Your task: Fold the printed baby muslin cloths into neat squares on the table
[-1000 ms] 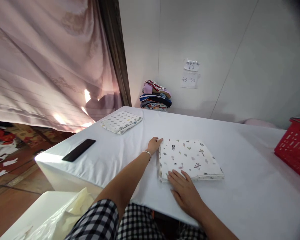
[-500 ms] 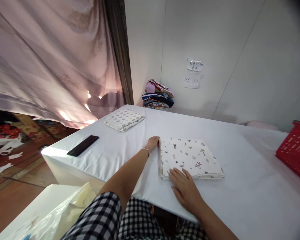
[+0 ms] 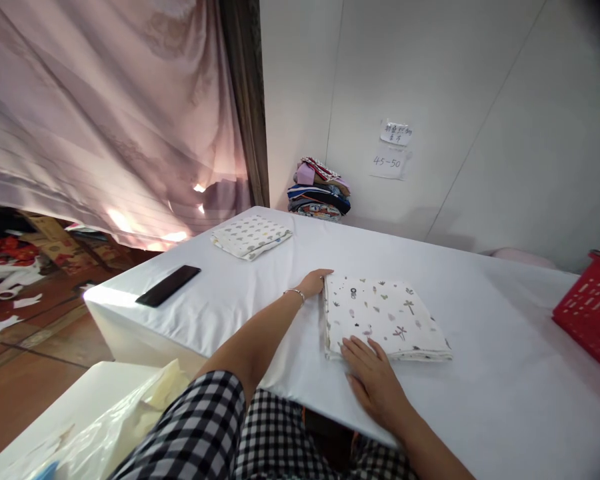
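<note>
White cloth (image 3: 385,310) is already folded into a flat bundle near the front of the table (image 3: 500,400), so the folding looks mostly done imo, maybe just slightly uneven edges left. Right hand (image 3: 375,383) lies flat and open on the near edge, gripping nothing. Left hand (image 3: 315,283) is at the far-left corner, can't tell if it's pinching. Another folded cloth (image 3: 251,235) sits farther back.

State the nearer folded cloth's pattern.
White cloth with palm trees and small motifs, best in head view.
</note>
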The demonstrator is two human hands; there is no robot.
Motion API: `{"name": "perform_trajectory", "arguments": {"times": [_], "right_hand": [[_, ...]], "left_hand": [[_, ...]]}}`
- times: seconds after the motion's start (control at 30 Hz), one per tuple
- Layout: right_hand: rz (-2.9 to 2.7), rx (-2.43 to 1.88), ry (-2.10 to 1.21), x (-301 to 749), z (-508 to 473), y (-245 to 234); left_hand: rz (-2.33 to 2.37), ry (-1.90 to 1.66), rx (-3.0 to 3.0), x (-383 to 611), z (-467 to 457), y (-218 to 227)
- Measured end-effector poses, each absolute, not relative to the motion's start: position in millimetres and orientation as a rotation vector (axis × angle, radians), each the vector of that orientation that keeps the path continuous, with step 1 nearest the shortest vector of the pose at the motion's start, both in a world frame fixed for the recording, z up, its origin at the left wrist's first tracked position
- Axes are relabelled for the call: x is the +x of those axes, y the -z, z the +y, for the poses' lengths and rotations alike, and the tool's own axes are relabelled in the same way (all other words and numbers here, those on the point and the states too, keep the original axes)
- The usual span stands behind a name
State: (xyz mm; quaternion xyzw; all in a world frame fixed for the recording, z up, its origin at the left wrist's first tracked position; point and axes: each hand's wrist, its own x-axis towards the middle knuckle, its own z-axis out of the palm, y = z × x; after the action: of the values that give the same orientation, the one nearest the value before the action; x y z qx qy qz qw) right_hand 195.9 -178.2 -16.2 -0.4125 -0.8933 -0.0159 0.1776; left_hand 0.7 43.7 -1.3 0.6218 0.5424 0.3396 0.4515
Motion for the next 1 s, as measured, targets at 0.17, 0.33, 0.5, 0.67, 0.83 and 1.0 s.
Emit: {"name": "perform_trajectory", "arguments": {"times": [0.17, 0.33, 0.5, 0.67, 0.83, 1.0], "right_hand": [[-2.523, -1.181, 0.024, 195.6, -178.6, 14.6], [-2.521, -1.181, 0.007, 196.1, -178.5, 14.3], [-2.502, -1.17, 0.017, 197.0, -178.1, 15.0], [-2.499, -1.179, 0.02, 196.8, -177.9, 13.3], [-2.496, -1.174, 0.01, 196.9, -177.3, 13.8], [-2.514, -1.188, 0.005, 197.3, -177.4, 15.1]], "left_hand": [[1.321, -0.8, 1.588, -2.9, 43.1, -3.4], [1.319, -0.796, 1.574, -2.8, 46.1, -0.3], [1.379, -0.834, 1.488, 2.8, 53.7, 5.4], [1.355, -0.861, 1.376, -4.2, 51.9, 5.0], [1.349, -0.919, 1.331, -14.0, 36.4, 5.8], [1.426, -0.919, 1.29, -9.0, 24.2, 5.0]]}}
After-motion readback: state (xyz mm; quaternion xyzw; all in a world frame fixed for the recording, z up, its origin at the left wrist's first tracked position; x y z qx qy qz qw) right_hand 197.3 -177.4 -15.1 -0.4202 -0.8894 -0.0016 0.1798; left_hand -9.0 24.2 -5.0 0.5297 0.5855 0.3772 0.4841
